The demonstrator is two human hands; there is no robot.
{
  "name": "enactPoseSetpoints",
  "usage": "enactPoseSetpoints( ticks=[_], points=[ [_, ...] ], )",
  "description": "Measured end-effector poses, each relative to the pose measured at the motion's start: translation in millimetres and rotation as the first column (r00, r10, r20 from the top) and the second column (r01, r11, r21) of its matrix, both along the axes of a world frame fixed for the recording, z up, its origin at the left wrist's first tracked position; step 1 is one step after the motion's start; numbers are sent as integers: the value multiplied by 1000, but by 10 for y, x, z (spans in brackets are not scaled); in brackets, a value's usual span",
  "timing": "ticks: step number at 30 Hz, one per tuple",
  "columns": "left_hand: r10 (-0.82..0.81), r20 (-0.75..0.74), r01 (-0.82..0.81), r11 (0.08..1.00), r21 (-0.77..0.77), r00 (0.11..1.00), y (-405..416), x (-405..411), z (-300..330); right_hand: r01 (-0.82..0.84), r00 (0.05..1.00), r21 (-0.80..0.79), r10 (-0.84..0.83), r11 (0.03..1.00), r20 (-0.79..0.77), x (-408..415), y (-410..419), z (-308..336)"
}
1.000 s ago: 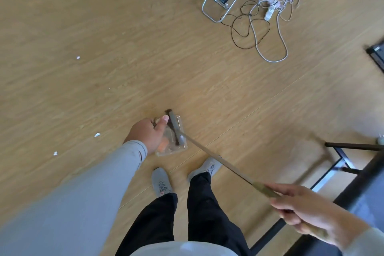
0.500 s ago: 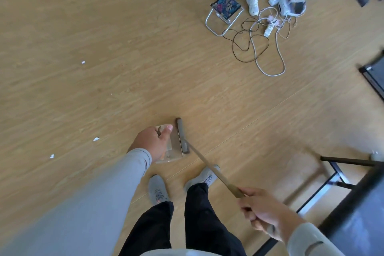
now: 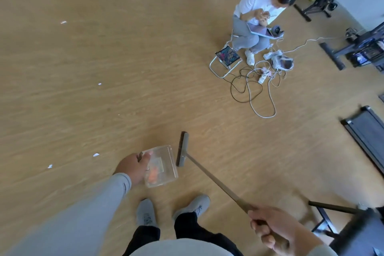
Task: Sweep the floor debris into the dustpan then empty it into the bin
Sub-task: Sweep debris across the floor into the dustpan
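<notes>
Head view: my left hand [image 3: 133,169] grips the near rim of the clear dustpan [image 3: 161,166], thumb hooked over the edge, holding it low to the floor [image 3: 104,58] just ahead of my shoes. My right hand [image 3: 272,228] is clamped round the handle of the broom [image 3: 216,183], whose dark head [image 3: 182,149] sits just beside the pan's mouth, at about three o'clock from it, close to it but apart.

Inside the pan I make out something orange and a pale scrap — what exactly, I cannot tell through the plastic. White debris [image 3: 96,154] lies well apart at nine o'clock of the pan, with more bits out toward ten and eleven o'clock, so sweeping looks far from finished by my reading.

The risk I judge: if I tilt the pan while reaching for those scraps, its contents could slide back out. Swinging the broom wide toward one o'clock could snag the cables [image 3: 249,89] near the seated person [image 3: 257,16].

No bin is anywhere in view. The broom's upper handle is hidden behind my right hand, and a dark frame at four o'clock is cut off.
</notes>
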State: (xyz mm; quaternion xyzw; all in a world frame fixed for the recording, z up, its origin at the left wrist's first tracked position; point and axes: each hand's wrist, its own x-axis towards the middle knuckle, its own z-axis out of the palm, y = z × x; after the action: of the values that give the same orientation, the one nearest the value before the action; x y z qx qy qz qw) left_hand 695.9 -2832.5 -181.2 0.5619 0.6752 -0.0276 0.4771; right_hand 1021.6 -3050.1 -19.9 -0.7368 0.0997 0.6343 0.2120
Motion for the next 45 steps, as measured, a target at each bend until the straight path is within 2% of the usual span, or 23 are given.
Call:
enactPoseSetpoints(
  ticks=[5, 9, 12, 15, 18, 22, 24, 27, 28, 31, 32, 35, 38, 42, 45],
  points=[
    [158, 31, -159, 987, 26, 987, -35, -484, 300, -237, 961, 12, 233, 971, 151, -102, 258, -89],
    [217, -8, -216, 974, 74, 976, -191, -624, 382, -439, 866, -37, 434, 898, 250, -106, 643, -334],
    [244, -40, -240, 967, 80, 969, -344, -587, 358, -535, 800, -38, 521, 844, 298, -20, 835, -514],
    [268, -83, -263, 963, 64, 960, -517, -489, 317, -561, 785, -33, 544, 827, 297, 143, 979, -564],
    [331, -94, -326, 943, 63, 939, -652, -389, 270, -522, 822, -36, 515, 852, 243, 574, 1056, -537],
    [406, -91, -403, 914, 51, 909, -762, -273, 217, -630, 745, -72, 628, 773, 227, 1308, 974, -430],
    [440, -95, -438, 898, 43, 893, -802, -230, 194, -608, 768, -69, 608, 791, 203, 1591, 941, -403],
    [462, -118, -459, 887, 51, 879, -849, -165, 162, -665, 713, -56, 655, 745, 249, 1793, 910, -433],
    [467, -125, -463, 884, 57, 876, -856, -141, 145, -683, 699, -43, 669, 730, 254, 1798, 903, -461],
    [465, -148, -464, 885, 46, 873, -850, -61, 70, -623, 754, -16, 606, 782, 252, 1753, 936, -624],
    [455, -156, -456, 889, 35, 876, -854, -36, 37, -628, 744, -31, 612, 777, 269, 1734, 962, -675],
    [432, -178, -437, 899, 9, 884, -893, 69, -85, -702, 646, -82, 681, 707, 345, 1606, 1101, -866],
    [439, -176, -443, 896, 18, 881, -924, 149, -187, -759, 571, -120, 742, 640, 350, 1365, 1300, -1145],
    [480, -179, -480, 876, 46, 859, -943, 25, -243, -820, 493, -176, 829, 544, 265, 924, 1387, -1407],
    [504, -181, -501, 863, 63, 845, -1009, -112, -259, -841, 513, -131, 850, 525, 119, 612, 1189, -1363]
  ],
)
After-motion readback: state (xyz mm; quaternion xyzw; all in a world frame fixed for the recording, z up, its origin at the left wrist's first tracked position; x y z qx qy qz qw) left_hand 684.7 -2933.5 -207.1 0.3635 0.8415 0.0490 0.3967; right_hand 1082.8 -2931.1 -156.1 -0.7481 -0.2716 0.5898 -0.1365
